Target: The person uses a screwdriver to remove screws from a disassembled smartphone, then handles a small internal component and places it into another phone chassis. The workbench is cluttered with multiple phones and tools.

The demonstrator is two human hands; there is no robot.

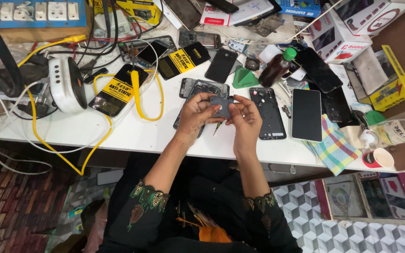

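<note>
My left hand (pixel 194 115) and my right hand (pixel 246 119) together hold a small dark grey phone part (pixel 221 106) just above the white worktable (pixel 132 133). The fingers of both hands pinch its edges. Under my left hand lies an opened phone frame (pixel 204 86). To the right of my right hand lies a black phone back shell (pixel 269 112), face up. A thin tool (pixel 217 128) shows below the part, between my wrists.
A phone with a dark screen (pixel 306 115) lies on a checked cloth (pixel 336 150). A brown bottle with a green cap (pixel 276 67), a green triangular pick (pixel 244 78), black-and-yellow bags (pixel 117 90), yellow cable (pixel 139 96), boxes and a paper cup (pixel 378 158) crowd the table.
</note>
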